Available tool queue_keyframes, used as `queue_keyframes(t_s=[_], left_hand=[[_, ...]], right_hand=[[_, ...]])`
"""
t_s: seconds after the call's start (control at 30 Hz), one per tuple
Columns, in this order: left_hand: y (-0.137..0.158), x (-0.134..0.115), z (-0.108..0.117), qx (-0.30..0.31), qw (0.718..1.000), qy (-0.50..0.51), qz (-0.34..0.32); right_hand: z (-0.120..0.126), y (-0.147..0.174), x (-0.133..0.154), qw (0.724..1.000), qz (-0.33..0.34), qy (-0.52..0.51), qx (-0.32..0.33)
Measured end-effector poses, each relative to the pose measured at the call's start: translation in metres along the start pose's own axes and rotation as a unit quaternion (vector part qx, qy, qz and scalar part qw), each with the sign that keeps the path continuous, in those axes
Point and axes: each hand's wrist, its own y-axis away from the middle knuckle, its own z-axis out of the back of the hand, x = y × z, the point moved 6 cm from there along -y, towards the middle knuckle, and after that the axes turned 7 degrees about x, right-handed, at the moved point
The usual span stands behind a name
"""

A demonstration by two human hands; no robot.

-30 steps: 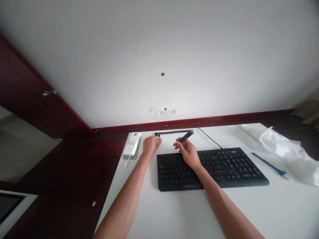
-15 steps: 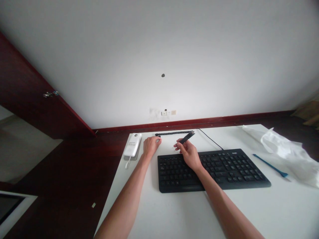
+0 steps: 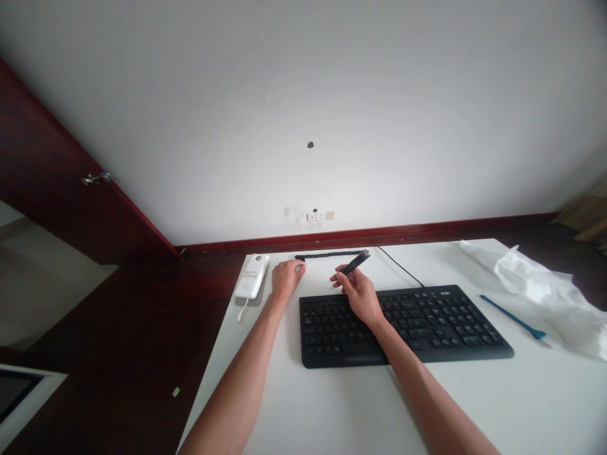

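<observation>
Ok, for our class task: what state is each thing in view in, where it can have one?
Left hand: curled, grip unclear
Right hand: gripping
Black pen-like tool: held, tilted
Black braided strip: laid out lengthwise
Keyboard: keys up, cable attached
White power bank: lying down
Blue brush-like tool: lying down
White plastic bag: crumpled
Door: open

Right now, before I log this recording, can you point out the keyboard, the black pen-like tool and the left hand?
Keyboard [image 3: 422,320]: head view, on its keys.
Black pen-like tool [image 3: 356,262]: head view, on its barrel.
Left hand [image 3: 285,277]: head view, on its back.
</observation>
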Motion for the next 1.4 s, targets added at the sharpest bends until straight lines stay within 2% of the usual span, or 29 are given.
queue_keyframes(t_s=[0.4,0.83,0.97,1.1,1.23,1.4], left_hand=[[-0.002,0.004,-0.003,0.007,1.0,-0.012,0.02],[-0.002,0.005,-0.004,-0.003,1.0,-0.006,0.012],[0.001,0.003,0.0,-0.013,1.0,0.014,-0.015],[0.009,-0.001,0.008,-0.034,0.997,0.054,-0.052],[0.024,0.001,0.012,-0.039,0.988,0.138,-0.053],[0.075,-0.007,0.018,-0.044,0.947,0.303,-0.094]], right_hand=[[0.0,0.0,0.001,1.0,0.004,0.005,0.005],[-0.001,0.0,0.001,1.0,-0.002,0.0,0.007],[0.0,0.0,0.002,1.0,0.002,-0.003,0.008],[-0.001,0.0,0.003,1.0,0.006,0.003,0.016],[-0.002,0.0,0.003,1.0,0.012,-0.001,0.023],[-0.003,0.0,0.003,0.999,0.027,0.009,0.038]])
